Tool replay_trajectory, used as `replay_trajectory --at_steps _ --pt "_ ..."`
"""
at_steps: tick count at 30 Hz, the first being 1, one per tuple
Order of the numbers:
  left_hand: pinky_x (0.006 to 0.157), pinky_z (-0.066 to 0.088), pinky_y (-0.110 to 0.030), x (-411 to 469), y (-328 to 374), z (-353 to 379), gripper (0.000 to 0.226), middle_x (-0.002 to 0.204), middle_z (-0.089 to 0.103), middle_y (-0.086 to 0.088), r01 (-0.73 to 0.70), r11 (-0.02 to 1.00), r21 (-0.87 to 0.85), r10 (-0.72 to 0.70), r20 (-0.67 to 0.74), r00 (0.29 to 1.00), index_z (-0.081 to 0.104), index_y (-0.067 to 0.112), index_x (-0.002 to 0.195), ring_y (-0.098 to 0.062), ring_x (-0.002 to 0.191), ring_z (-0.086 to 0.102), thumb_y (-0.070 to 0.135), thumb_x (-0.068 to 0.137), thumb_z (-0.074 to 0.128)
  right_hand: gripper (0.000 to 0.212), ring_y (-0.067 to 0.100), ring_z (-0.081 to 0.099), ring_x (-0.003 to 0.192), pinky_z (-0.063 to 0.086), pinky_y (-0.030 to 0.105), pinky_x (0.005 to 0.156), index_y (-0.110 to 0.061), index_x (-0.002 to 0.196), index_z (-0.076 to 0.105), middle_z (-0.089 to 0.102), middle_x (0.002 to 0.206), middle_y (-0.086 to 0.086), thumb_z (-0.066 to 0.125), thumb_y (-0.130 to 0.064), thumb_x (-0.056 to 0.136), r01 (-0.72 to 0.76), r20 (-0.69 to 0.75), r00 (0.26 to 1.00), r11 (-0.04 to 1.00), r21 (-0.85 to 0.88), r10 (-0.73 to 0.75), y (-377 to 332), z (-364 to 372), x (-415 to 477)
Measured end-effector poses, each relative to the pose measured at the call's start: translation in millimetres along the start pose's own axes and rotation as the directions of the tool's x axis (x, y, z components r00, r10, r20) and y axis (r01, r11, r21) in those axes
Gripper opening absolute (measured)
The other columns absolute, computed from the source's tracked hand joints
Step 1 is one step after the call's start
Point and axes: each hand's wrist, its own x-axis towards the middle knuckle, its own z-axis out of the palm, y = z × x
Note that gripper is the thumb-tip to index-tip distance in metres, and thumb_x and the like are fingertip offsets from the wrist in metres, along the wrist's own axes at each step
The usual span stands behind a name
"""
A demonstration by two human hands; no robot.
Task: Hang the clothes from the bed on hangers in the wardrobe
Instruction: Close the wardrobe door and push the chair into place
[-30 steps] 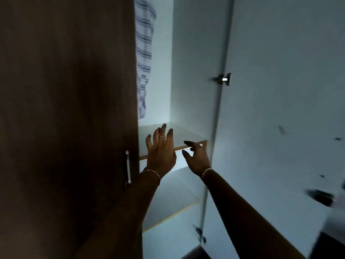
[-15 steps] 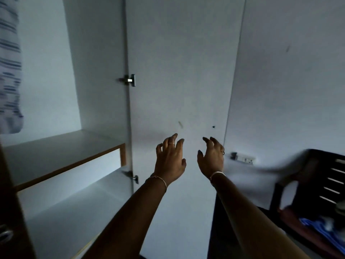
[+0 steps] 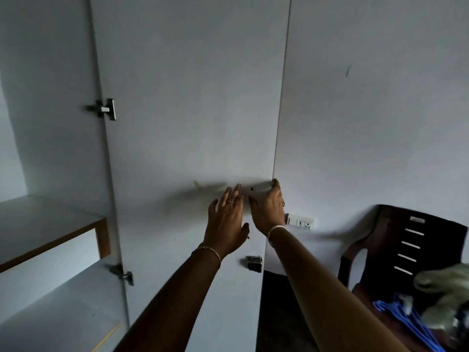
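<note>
The wardrobe's right door (image 3: 193,102) stands swung open, its white inner face towards me. My left hand (image 3: 226,222) is raised before this face with fingers spread and straight, holding nothing. My right hand (image 3: 269,208) reaches the door's free edge, fingertips at the edge; whether they curl round it is hidden. Blue hangers (image 3: 403,321) lie on the seat of a dark plastic chair (image 3: 411,240) at the lower right, beside a pale bundle of cloth (image 3: 446,298). White wardrobe shelves (image 3: 48,224) show at the left.
A wall (image 3: 380,97) runs behind the open door, with a white switch and socket plate (image 3: 300,221) low on it. Door hinges (image 3: 104,109) sit along the wardrobe's side panel. A metal latch (image 3: 254,263) is fixed near the door's lower free edge.
My view has swung right from the wardrobe's inside to the open door and the chair. Both hands moved right and up; my right hand now touches the door's edge.
</note>
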Motion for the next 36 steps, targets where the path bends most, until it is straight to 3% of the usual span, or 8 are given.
replay_trajectory --at_steps 4,7,12,17,20,23,28,36 --pt "0.117 0.014 -0.042 12.1 4.9 9.6 0.075 0.161 -0.01 -0.001 0.006 1.0 -0.02 -0.006 0.0 1.0 0.009 0.016 0.153 -0.019 0.149 -0.004 0.037 0.094 0.049 0.066 0.035 0.042 0.131 0.035 0.047 0.11 -0.006 0.146 0.027 0.043 0.143 0.016 0.061 -0.015 0.091 -0.066 0.034 0.997 0.988 0.139 0.062 7.6 0.8 17.9" --pt "0.116 0.019 -0.042 14.3 11.2 12.0 0.08 0.161 -0.011 -0.005 0.016 0.999 -0.028 -0.015 0.019 1.0 0.01 0.015 0.153 -0.022 0.149 0.0 0.041 0.09 0.053 0.05 0.033 0.051 0.119 0.044 0.044 0.101 -0.006 0.136 0.038 0.051 0.132 0.016 0.06 -0.016 0.092 -0.065 0.05 0.997 0.984 0.167 0.058 12.1 -5.4 23.1" --pt "0.114 0.025 -0.041 6.2 32.0 5.4 0.099 0.16 -0.013 -0.012 0.066 0.994 -0.088 -0.064 0.028 0.998 0.007 0.017 0.153 -0.027 0.148 0.005 0.049 0.079 0.066 0.03 0.029 0.06 0.103 0.05 0.045 0.089 -0.006 0.118 0.05 0.061 0.111 0.011 0.056 -0.025 0.096 -0.064 0.101 0.994 0.968 0.243 0.04 12.1 -23.6 18.8" --pt "0.112 0.03 -0.038 -13.1 47.7 -12.8 0.109 0.16 0.001 -0.01 0.184 0.956 -0.226 -0.212 -0.107 0.971 0.009 0.015 0.152 -0.026 0.145 0.015 0.05 0.072 0.074 0.035 0.029 0.061 0.091 0.047 0.034 0.076 -0.012 0.1 0.051 0.061 0.092 0.004 0.057 -0.046 0.093 -0.019 0.102 0.995 0.98 0.197 -0.001 -7.4 -33.4 -12.7" --pt "0.109 0.038 -0.037 -31.9 53.9 -27.6 0.102 0.158 0.011 -0.011 0.268 0.936 -0.228 -0.314 -0.197 0.929 0.016 0.009 0.15 -0.026 0.14 0.027 0.043 0.073 0.074 0.035 0.027 0.061 0.088 0.039 0.028 0.071 -0.016 0.095 0.049 0.06 0.089 0.001 0.058 -0.05 0.09 0.029 0.134 0.99 0.983 0.183 -0.054 -23.4 -40.4 -40.8" --pt "0.105 0.042 -0.038 -57.3 54.7 -43.4 0.091 0.157 0.014 -0.011 0.338 0.918 -0.21 -0.386 -0.263 0.884 0.019 0.007 0.15 -0.026 0.136 0.032 0.037 0.08 0.068 0.038 0.029 0.062 0.089 0.042 0.03 0.071 -0.014 0.094 0.051 0.067 0.093 0.007 0.059 -0.051 0.088 0.118 0.151 0.978 0.976 0.182 -0.146 -41.6 -44.2 -71.1" --pt "0.104 0.041 -0.037 -103.0 35.3 -77.5 0.082 0.155 0.021 -0.009 0.423 0.884 -0.197 -0.464 -0.264 0.846 0.022 0.008 0.15 -0.024 0.135 0.033 0.039 0.083 0.058 0.036 0.029 0.064 0.087 0.039 0.028 0.068 -0.016 0.09 0.05 0.068 0.092 0.007 0.06 -0.05 0.086 0.215 0.191 0.948 0.953 0.212 -0.256 -78.4 -37.7 -118.4" --pt "0.098 0.038 -0.026 -184.2 -5.5 -146.3 0.082 0.146 0.034 -0.008 0.6 0.749 -0.282 -0.662 -0.267 0.701 0.028 0.012 0.144 -0.021 0.128 0.042 0.031 0.08 0.075 0.052 0.021 0.066 0.078 0.053 0.033 0.065 -0.02 0.089 0.055 0.068 0.084 -0.003 0.058 -0.071 0.077 0.333 0.257 0.879 0.903 0.273 -0.402 -139.7 -2.4 -187.8"
